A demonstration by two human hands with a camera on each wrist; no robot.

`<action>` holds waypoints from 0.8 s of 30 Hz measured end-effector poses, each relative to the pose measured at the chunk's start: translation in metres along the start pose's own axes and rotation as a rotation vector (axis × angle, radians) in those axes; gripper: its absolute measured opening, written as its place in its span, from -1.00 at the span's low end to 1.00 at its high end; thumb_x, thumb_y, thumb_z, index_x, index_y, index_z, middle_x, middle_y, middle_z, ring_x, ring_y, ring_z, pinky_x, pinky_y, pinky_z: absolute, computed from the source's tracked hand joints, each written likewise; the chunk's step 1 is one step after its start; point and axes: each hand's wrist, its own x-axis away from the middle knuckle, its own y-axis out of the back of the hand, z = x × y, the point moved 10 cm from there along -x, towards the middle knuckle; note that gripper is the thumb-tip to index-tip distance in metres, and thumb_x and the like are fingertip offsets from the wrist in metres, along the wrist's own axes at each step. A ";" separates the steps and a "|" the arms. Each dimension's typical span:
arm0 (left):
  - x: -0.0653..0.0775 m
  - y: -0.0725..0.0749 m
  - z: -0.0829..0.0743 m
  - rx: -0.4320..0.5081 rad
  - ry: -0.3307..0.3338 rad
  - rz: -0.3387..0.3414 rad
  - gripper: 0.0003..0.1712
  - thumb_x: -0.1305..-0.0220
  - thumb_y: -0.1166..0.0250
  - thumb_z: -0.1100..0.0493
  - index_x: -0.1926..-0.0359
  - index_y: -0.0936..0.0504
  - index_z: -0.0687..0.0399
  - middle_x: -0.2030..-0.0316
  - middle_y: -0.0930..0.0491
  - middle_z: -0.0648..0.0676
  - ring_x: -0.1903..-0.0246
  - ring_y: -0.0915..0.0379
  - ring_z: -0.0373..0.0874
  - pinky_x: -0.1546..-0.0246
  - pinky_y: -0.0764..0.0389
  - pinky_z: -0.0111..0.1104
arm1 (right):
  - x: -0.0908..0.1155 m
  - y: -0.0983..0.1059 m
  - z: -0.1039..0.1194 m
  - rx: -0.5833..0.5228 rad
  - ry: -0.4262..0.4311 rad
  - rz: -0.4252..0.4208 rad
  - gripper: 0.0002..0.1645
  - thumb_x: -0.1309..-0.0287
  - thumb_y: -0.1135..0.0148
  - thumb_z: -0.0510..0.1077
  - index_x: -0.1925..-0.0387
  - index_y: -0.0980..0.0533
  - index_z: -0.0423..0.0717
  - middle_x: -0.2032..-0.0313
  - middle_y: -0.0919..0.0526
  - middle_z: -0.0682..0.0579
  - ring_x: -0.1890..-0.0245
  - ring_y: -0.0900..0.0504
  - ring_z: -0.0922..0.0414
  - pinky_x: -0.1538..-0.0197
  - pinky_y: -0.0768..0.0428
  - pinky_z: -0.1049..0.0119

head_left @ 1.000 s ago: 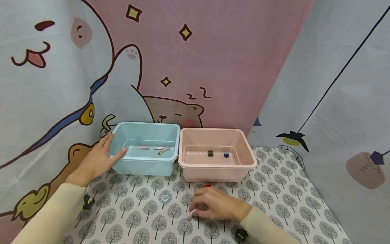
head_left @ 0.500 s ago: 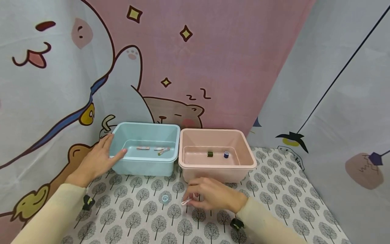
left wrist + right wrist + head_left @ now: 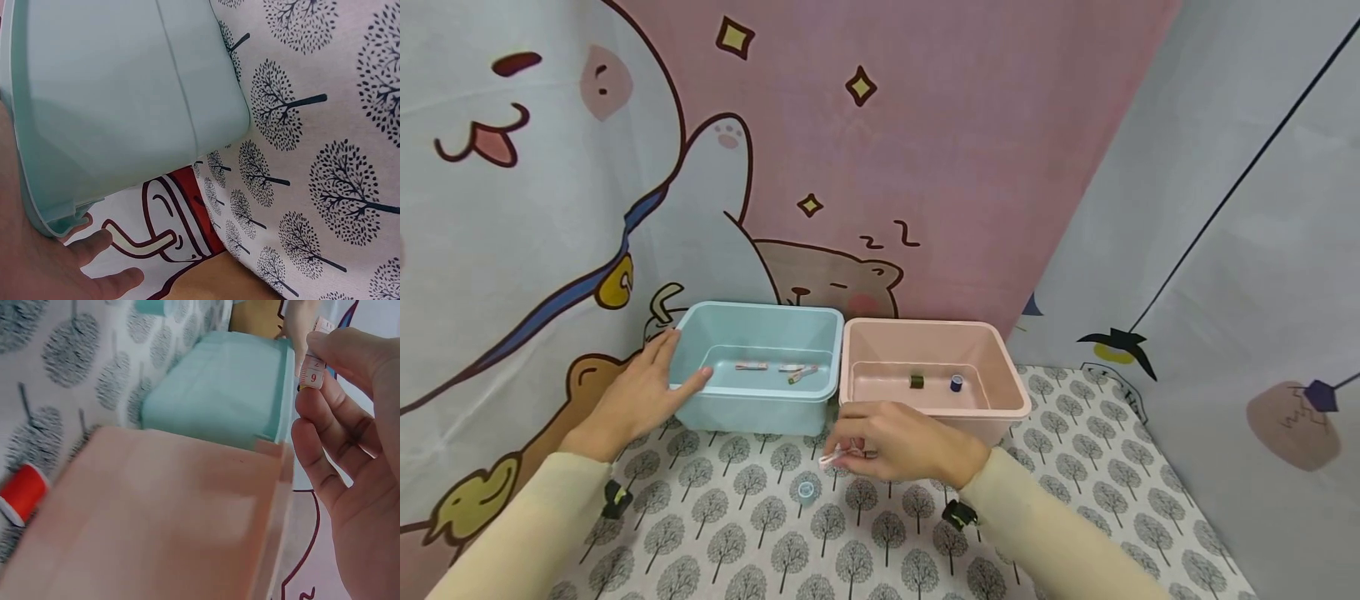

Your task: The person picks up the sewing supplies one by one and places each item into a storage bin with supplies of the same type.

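My right hand pinches a short folded tape measure, white with red numbers, between thumb and index finger. It hovers in front of the pink bin, near the gap between the two bins. My left hand rests on the left rim of the light blue bin, fingers extended and thumb over the front corner. Inside the blue bin lie small strips resembling the held tape. A green thread spool and a dark blue thread spool are in the pink bin.
On the tree-print cloth stands a light blue spool, in front of the blue bin. A red thread spool lies before the pink bin; my right hand and arm hide it in the head view. A printed curtain hangs behind.
My right hand has risen from the cloth and moved forward and left toward the bins, carrying the tape measure. The left hand stays on the blue bin.
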 end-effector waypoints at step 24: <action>0.002 0.002 -0.002 0.004 -0.005 -0.019 0.33 -0.72 -0.07 -0.56 -0.91 0.17 0.35 -0.85 0.11 0.57 -0.72 -0.05 0.73 -0.57 -0.29 0.70 | -0.091 0.034 -0.044 -0.037 -0.037 -0.048 -0.87 -0.61 -0.51 -0.14 -0.06 -0.85 -0.01 0.17 -0.82 0.09 0.19 -0.73 0.25 0.04 -0.82 0.36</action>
